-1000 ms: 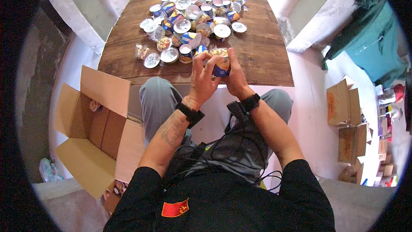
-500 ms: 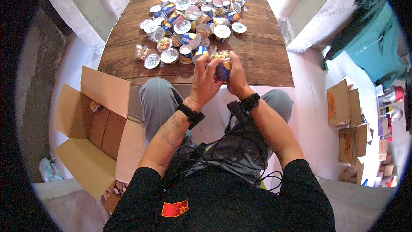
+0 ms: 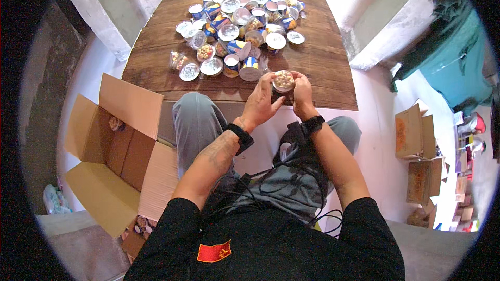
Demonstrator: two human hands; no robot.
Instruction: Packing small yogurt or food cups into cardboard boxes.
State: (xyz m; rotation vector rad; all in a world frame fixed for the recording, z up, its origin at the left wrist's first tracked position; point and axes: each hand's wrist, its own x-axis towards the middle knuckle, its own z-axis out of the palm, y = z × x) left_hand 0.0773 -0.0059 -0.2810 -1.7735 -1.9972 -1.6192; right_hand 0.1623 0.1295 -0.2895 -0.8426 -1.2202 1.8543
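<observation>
**Clear plastic cup held in both hands over the counter edge**

Clear-lidded and small, the snack cup [image 3: 284,80] sits between the two hands just above the near edge of the wooden counter [image 3: 328,67], its top tilted toward the camera so the pale, lumpy contents show through. Left hand [image 3: 260,103] has its fingers [image 3: 266,79] curled up against the cup's left side; right hand [image 3: 302,91] closes round the right side and rim — both grasping the same cup, neither released.

Handling, as a judgement: the cup looks light and thin-walled, probably stiff at the rim and softer through the wall, with a film top that could dent or peel if pressed. Best hold is likely at the rim and the base, fingers spread round the side, not on the film. Smooth plastic may slip under a loose pinch.

Beyond the hands, a heap of similar cups [image 3: 245,15] covers the far half of the counter — some upright, some on their sides, several with blue-and-yellow bands. An open cardboard box [image 3: 120,151] stands on the floor at the person's left, flaps spread; one small item lies inside it. More cartons [image 3: 416,156] are stacked to the right, well apart.
</observation>
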